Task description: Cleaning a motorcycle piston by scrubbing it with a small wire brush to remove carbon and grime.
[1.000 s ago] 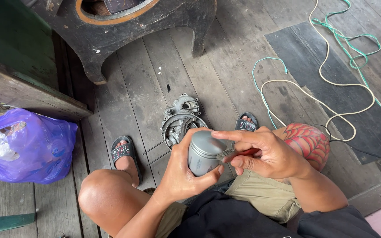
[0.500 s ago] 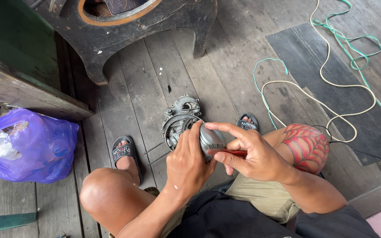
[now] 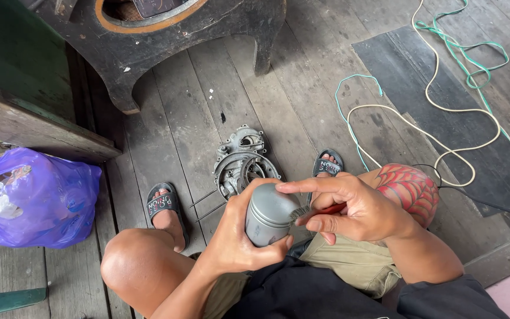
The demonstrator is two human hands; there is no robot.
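My left hand grips a grey metal cylinder, a piston-like part, from below, held above my lap. My right hand holds a small brush with a red handle; its bristles touch the side of the cylinder near the top. Just beyond the hands, a grey metal engine casing lies on the wooden plank floor between my feet.
A purple plastic bag sits at the left. A dark wooden stand is at the top. White and green cords loop over a black mat at the right. My feet wear dark sandals.
The cylinder has been turned in my left hand; half a second ago its end faced up, now its side shows again. My right hand with the brush shifted a little along it.
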